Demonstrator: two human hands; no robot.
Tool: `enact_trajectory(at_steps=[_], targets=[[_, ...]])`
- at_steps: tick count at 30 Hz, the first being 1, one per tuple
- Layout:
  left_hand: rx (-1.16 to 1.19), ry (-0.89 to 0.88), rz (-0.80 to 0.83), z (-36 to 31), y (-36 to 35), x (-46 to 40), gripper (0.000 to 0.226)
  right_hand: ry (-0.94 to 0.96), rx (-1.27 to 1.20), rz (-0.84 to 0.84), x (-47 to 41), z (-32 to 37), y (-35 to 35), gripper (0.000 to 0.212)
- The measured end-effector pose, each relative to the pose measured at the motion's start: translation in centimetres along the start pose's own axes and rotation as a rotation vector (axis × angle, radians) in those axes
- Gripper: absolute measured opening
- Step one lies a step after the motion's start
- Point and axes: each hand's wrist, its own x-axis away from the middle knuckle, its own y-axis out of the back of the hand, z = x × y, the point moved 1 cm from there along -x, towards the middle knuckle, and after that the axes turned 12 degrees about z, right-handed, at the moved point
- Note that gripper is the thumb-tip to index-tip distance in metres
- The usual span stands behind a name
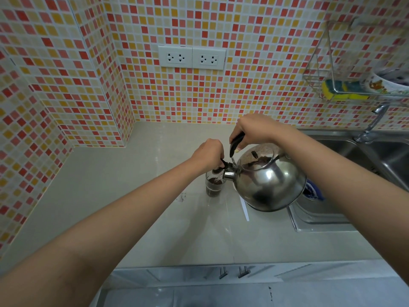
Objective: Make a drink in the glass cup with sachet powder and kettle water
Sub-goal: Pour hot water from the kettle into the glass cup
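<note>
A steel kettle (269,180) hangs tilted to the left above the counter, its spout over the glass cup (213,187). My right hand (254,131) grips the kettle's black handle. My left hand (208,155) pinches the black spout cap and holds it up. The cup stands on the counter and holds dark brown liquid or powder; its rim is partly hidden by the spout and my left hand. A thin white strip (244,209), perhaps the sachet, lies on the counter beneath the kettle.
The beige countertop (132,196) runs left to the tiled corner. A steel sink (376,156) with a tap (374,122) lies to the right. A wire rack (327,85) with a sponge and bowl hangs above it. Two wall sockets (191,57) face me.
</note>
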Motion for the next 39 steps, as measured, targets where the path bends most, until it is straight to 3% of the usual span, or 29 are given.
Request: enact_trajectory(at_steps=[31,39], targets=[[0.028,0.022,-0.021,-0.8,0.4,0.9,0.034,-0.011,-0.018,-0.009,0.3,-0.5,0.0,0.026],[0.11,-0.008,-0.052,0.0,1.3,0.4,0.034,-0.015,-0.229,-0.03,1.9,-2.6,0.1,0.031]])
